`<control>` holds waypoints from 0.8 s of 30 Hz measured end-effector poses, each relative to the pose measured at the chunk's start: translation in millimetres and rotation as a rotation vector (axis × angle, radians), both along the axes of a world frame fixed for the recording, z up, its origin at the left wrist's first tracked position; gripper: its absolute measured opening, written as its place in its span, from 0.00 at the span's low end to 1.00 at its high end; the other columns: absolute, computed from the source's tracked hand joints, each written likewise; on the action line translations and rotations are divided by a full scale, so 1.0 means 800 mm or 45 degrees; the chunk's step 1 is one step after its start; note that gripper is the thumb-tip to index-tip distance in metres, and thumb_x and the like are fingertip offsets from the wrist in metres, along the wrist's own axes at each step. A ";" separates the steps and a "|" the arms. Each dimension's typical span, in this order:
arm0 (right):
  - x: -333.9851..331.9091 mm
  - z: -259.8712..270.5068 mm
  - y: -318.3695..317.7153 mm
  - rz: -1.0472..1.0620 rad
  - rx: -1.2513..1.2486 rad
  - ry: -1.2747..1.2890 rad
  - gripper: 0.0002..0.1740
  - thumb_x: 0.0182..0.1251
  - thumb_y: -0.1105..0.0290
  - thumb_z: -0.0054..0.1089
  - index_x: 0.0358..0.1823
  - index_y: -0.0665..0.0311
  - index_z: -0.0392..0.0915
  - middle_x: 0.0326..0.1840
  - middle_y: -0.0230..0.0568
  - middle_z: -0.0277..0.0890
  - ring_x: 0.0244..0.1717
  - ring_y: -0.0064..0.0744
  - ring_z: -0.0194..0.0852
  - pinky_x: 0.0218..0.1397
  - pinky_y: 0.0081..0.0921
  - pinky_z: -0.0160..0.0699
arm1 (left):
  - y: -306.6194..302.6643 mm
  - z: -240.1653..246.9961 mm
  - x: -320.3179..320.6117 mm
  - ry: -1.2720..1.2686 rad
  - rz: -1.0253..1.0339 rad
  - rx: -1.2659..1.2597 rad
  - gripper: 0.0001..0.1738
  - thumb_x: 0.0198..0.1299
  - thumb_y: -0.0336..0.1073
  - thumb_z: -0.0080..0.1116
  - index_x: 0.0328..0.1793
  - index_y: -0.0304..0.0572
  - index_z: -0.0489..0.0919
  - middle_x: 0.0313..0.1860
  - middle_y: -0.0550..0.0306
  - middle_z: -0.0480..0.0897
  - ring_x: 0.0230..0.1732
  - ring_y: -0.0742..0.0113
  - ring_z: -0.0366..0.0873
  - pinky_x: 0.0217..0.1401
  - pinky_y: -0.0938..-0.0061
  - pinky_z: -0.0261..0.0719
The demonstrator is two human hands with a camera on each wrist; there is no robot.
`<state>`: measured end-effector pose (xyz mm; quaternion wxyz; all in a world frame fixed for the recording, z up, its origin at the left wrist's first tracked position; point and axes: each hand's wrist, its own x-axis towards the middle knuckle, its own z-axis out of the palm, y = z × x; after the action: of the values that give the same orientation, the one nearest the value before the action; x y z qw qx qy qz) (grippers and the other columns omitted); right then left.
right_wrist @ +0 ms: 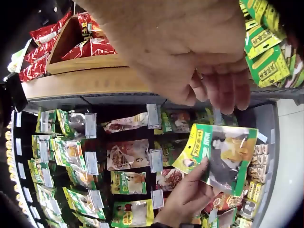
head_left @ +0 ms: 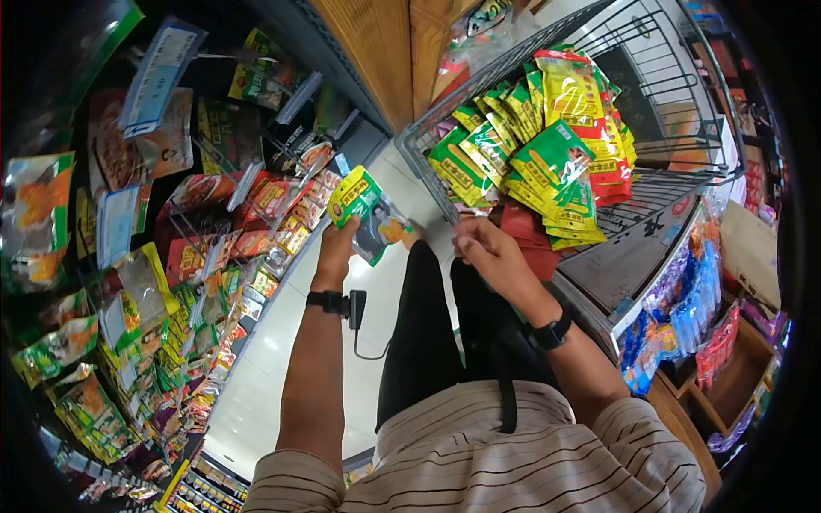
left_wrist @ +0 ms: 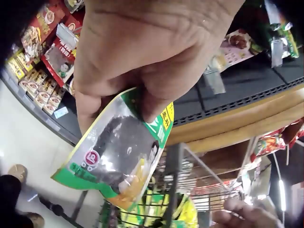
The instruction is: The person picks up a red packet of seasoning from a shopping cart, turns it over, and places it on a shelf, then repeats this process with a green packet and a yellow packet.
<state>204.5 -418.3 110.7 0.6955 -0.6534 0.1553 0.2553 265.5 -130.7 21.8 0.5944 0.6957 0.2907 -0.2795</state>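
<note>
"Left hand (head_left: 336, 250), state?"
"Pinching snack packet (head_left: 370, 217) at its yellow-and-green end, thumb on the face, other fingers behind."
"Packet where?"
"Up in the air, outside shopping cart (head_left: 413, 161), left of its near-left corner, near the hanging packets (head_left: 36, 224)."
"Right hand (head_left: 498, 258)?"
"Part open, fingers loosely bent, nothing held, near that corner."
"Cart contents?"
"Packet heap (head_left: 556, 158), yellow, green, some red, mostly towards the left end."

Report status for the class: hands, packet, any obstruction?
Left hand gripping green-and-yellow packet. Right hand empty, fingers loosely curled. Cart rim between it and loaded packets.
</note>
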 end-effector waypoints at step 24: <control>-0.006 -0.042 0.055 -0.074 0.201 0.186 0.13 0.75 0.78 0.46 0.58 0.70 0.70 0.49 0.40 0.77 0.52 0.25 0.78 0.58 0.24 0.79 | 0.005 -0.239 0.161 -0.073 0.093 0.198 0.35 0.66 0.59 0.56 0.64 0.34 0.75 0.56 0.47 0.80 0.53 0.55 0.78 0.55 0.62 0.76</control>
<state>199.9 -374.4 76.7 0.7388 -0.5714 0.2040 0.2934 394.6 -126.6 -169.6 0.5564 0.7365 0.3195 -0.2142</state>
